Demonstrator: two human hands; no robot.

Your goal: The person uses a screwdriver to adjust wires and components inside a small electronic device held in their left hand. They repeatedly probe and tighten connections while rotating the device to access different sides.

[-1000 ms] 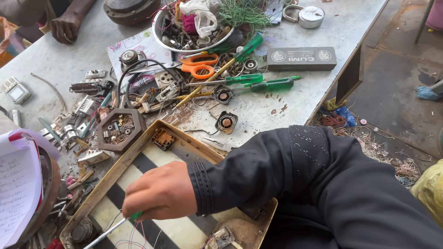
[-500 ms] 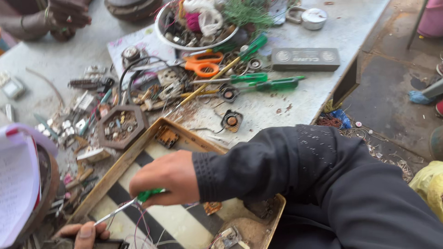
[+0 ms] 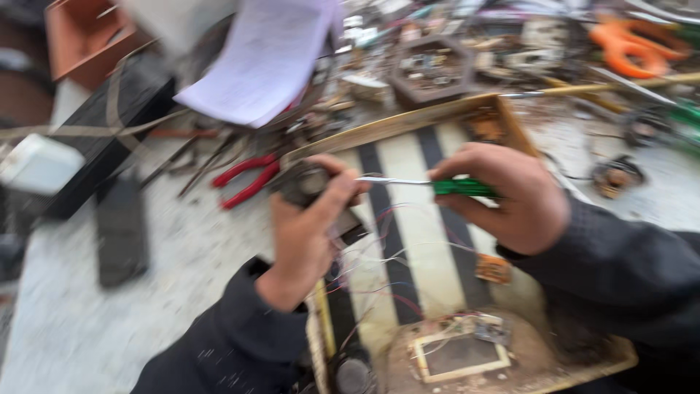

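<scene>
Left hand (image 3: pixel 310 233) grips closed a small dark part (image 3: pixel 306 182) above the striped tray's (image 3: pixel 408 128) far-left corner, probably light, rigid and wire-fragile, while right hand (image 3: pixel 503 193) clasps a green-handled screwdriver (image 3: pixel 430 184) touching it.

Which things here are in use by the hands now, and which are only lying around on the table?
In use:
- left hand holding a small dark part
- right hand holding a green-handled screwdriver, tip at the part
- thin wires below the part

Lying about:
- red pliers
- orange scissors
- sheet of paper
- hexagonal tray
</scene>
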